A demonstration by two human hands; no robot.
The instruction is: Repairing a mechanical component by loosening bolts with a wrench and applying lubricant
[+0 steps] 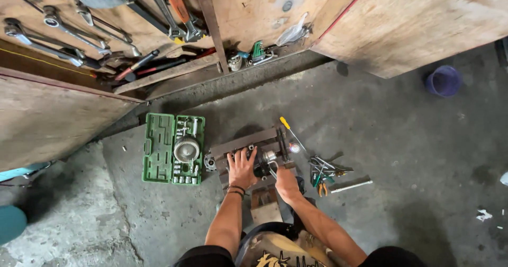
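Note:
A dark metal machine part [263, 157] rests on wooden blocks [248, 141] on the concrete floor in front of me. My left hand [242, 166] lies flat on the part's left side, fingers spread over it. My right hand [284, 182] is closed around a thin metal tool [273, 167] set against the part's shiny round end. A small wooden block [264, 204] sits just below the part, between my forearms.
An open green socket case [160, 148] with a steel gear [186, 149] on it lies to the left. A yellow-handled screwdriver [286, 124], pliers [320, 185] and loose tools lie to the right. Wrenches [63, 31] hang on plywood boards. A purple bucket [443, 80] stands far right.

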